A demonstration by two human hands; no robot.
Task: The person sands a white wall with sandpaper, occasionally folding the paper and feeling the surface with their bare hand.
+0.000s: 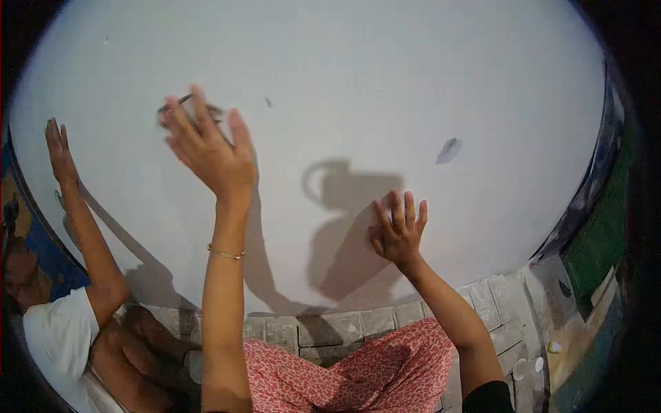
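In the upper left of the frame, a thin dark object (184,99) shows behind and between the fingertips of the person's left hand (206,144), over a broad white surface (482,69). Its long axis seems to run roughly across the frame, one visible edge slanting up to the right, though blur and the fingers make its exact direction uncertain. The left fingers are spread; whether they grip the object cannot be told. Right of centre, well apart from both, the right hand (401,230) is spread, back upward, holding nothing visible. Another person's hand (60,155) is at the far left, apart from the object.
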